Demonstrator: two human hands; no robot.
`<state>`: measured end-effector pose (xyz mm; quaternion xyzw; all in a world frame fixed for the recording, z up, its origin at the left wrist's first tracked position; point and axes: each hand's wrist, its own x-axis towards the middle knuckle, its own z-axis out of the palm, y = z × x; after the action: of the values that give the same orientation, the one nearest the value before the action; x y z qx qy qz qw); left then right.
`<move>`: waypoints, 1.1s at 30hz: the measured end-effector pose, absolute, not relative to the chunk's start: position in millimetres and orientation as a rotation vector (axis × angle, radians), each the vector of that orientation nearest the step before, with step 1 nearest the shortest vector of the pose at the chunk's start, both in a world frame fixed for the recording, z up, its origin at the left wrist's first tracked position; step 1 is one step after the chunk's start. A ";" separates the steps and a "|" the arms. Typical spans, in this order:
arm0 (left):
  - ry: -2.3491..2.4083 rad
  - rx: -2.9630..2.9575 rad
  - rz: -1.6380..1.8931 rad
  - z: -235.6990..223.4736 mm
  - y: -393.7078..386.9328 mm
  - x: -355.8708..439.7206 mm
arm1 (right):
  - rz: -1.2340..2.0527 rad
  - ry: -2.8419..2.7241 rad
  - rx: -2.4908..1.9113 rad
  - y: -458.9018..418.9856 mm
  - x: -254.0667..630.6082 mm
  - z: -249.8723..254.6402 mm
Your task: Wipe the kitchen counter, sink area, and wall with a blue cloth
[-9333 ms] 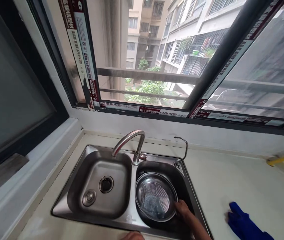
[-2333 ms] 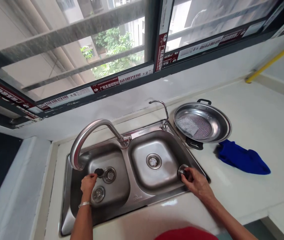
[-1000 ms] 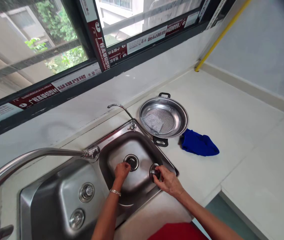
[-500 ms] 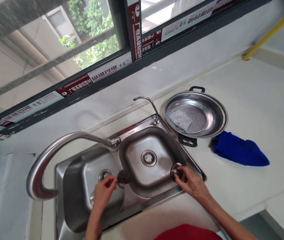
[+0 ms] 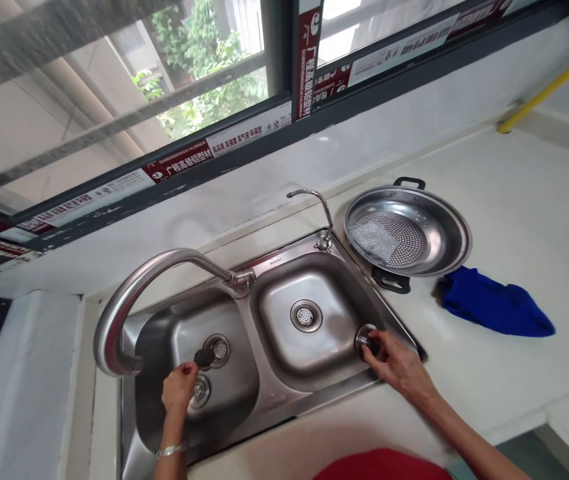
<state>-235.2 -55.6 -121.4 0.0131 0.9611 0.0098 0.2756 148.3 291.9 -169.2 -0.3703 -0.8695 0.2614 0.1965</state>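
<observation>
My left hand (image 5: 179,387) reaches over the left basin, thumb and fingers pinching a dark, fuzzy scouring pad (image 5: 204,358). The pad hangs beside the left drain (image 5: 220,349). Below it a round metal sink stopper (image 5: 199,391) rests on the basin floor. Over the near right corner of the right basin, my right hand (image 5: 398,365) grips another round metal sink stopper (image 5: 362,339) by its dark middle. The right drain (image 5: 306,316) holds a perforated insert.
A large curved faucet (image 5: 129,287) arches over the left basin (image 5: 154,413); a thin tap (image 5: 327,213) stands behind the right basin (image 5: 289,370). Right of the sink lie a steel pan (image 5: 434,233) holding a clear plastic packet (image 5: 377,241), and a blue cloth (image 5: 497,303).
My left hand has moved left with the scouring pad, from near the divider to beside the left drain. My right hand keeps its grip on the stopper. The view has shifted slightly.
</observation>
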 end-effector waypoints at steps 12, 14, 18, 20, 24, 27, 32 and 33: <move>2.526 -0.003 0.192 -148.1 -58.5 -256.3 | 0.733 -2.483 -1.078 293.0 154.2 -171.7; 2.519 0.033 0.268 -141.2 -58.5 -253.8 | 0.722 -2.506 -1.084 293.2 153.8 -169.5; 2.533 0.063 0.366 -126.4 -63.1 -252.4 | 0.695 -2.536 -1.083 293.5 153.4 -166.9; 2.535 0.042 0.356 -125.7 -66.1 -254.1 | 0.694 -2.538 -1.071 293.6 153.6 -167.4; 2.546 -0.022 0.257 -143.3 -67.8 -255.8 | 0.699 -2.536 -1.064 293.2 152.7 -167.7; 2.571 -0.043 0.170 -164.2 -65.5 -252.4 | 0.698 -2.526 -1.066 293.0 151.2 -165.4; 2.559 0.000 0.130 -186.6 -59.9 -249.6 | 0.703 -2.532 -1.068 293.9 150.8 -163.0; 2.558 0.013 0.129 -188.6 -58.6 -250.7 | 0.705 -2.539 -1.080 294.1 151.2 -163.4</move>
<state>-250.7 -58.6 -188.6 0.0050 0.9569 0.0481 0.2863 151.2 294.1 -163.4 -0.3752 -0.8819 0.2448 0.1466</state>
